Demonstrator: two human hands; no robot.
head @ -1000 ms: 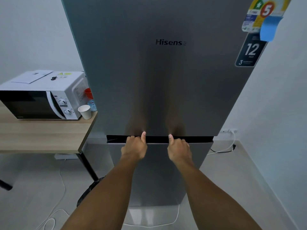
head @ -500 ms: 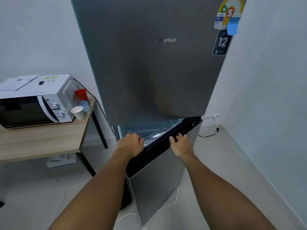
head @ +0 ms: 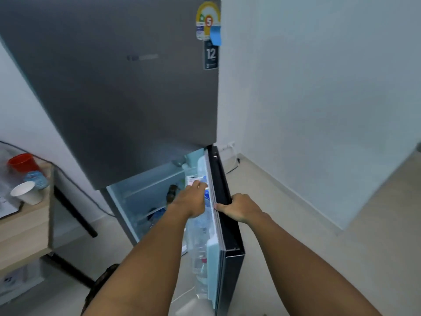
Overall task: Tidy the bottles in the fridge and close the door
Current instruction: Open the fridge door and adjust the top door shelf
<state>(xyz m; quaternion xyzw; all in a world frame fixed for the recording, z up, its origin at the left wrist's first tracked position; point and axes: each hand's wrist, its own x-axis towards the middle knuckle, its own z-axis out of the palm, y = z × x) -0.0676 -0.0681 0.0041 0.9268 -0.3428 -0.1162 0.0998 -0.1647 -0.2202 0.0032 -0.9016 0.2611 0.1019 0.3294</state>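
The grey fridge's lower door (head: 228,224) stands open, swung out to the right. My right hand (head: 239,207) grips its top edge. My left hand (head: 190,201) reaches inside the door, its fingers at the top of a clear labelled bottle (head: 196,180) in the door rack. Whether the fingers hold it is blurred. More clear plastic bottles (head: 200,247) stand lower in the rack. Inside, a dark bottle (head: 172,190) sits on a shelf and a blue-capped bottle (head: 157,214) lies below it.
The upper fridge door (head: 125,99) is shut. A wooden table (head: 22,233) at the left carries a red cup (head: 21,161) and a white paper cup (head: 26,192). A white wall (head: 330,110) runs close on the right. A dark object (head: 102,283) lies on the floor.
The lower door has swung from closed to wide open. My right hand stayed on its top edge, and my left hand let go and moved in to the door rack bottles.
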